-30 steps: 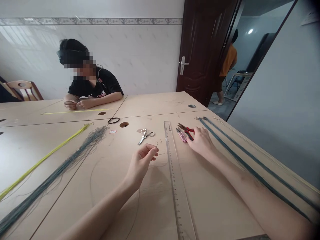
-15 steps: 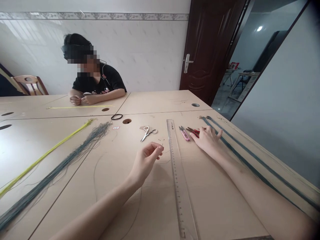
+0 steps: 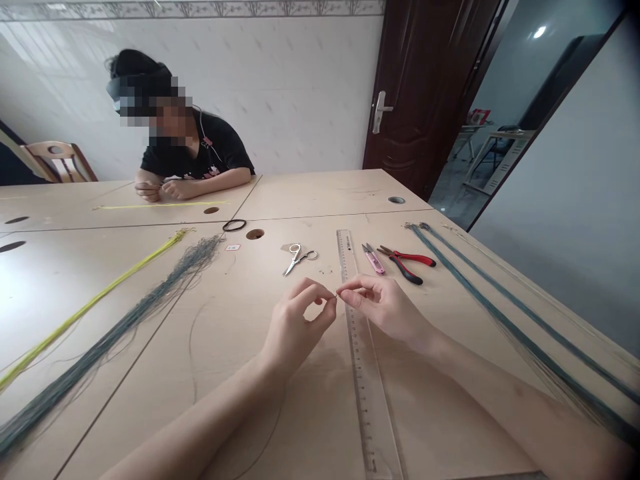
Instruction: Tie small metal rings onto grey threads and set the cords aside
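Observation:
My left hand (image 3: 299, 325) and my right hand (image 3: 383, 305) meet fingertip to fingertip just above the clear ruler (image 3: 361, 353), pinching a tiny piece too small to name. A thin thread (image 3: 193, 347) trails from the left hand across the table. Beyond the hands lie small silver scissors (image 3: 299, 257), pink thread snips (image 3: 373, 259) and red-handled pliers (image 3: 407, 262), all untouched.
A bundle of dark grey-blue cords (image 3: 107, 340) and a yellow cord (image 3: 90, 307) run along the left. Two finished blue strands (image 3: 505, 310) lie at the right. A person (image 3: 185, 157) sits across the wooden table (image 3: 310, 193). A black ring (image 3: 234, 225) lies near a cable hole (image 3: 255, 235).
My right hand left the pliers and moved left to meet my left hand over the ruler. The pliers now lie uncovered. The view tilted slightly.

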`<state>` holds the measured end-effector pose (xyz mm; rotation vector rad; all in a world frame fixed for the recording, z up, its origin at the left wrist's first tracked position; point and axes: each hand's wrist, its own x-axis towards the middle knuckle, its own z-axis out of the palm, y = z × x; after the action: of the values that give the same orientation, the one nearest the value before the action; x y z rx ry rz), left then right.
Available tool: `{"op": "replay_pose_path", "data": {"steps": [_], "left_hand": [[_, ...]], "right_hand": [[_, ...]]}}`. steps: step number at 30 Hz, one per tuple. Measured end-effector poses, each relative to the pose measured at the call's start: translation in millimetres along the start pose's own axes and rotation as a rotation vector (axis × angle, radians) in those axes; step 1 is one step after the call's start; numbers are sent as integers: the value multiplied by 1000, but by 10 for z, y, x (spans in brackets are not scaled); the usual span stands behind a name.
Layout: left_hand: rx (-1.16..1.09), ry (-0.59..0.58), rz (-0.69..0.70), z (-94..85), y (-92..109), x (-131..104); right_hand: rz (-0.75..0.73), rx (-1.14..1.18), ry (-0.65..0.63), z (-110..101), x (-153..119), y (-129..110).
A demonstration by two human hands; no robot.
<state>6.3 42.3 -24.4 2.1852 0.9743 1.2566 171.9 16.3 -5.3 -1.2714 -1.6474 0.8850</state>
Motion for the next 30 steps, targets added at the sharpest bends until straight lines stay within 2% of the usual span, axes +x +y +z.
{"op": "replay_pose_path", "data": {"steps": [3,7,13,15,21,25,30], "left_hand": [[91,8,77,11,-23,-8],[176,-21,104,9,-35,-6],[265,-63,181,14,-40,-14],[242,-76,150,18,-31,-19],[85,-195,-74,22,18,-22],[70,-250,-153,27,31,-33],[60,-241,-143,23,19,-35]], "right_hand": [[13,23,-10,-3,0,18],[-13,0,-7,17,-16,45],[-68,-181,25,25,-52,28],[-161,-260,44,28,-56,14],[-395,-481,90,47,-45,31],[-429,-560,114,50,-42,49],[-442,-579,144,59,-51,51]]}}
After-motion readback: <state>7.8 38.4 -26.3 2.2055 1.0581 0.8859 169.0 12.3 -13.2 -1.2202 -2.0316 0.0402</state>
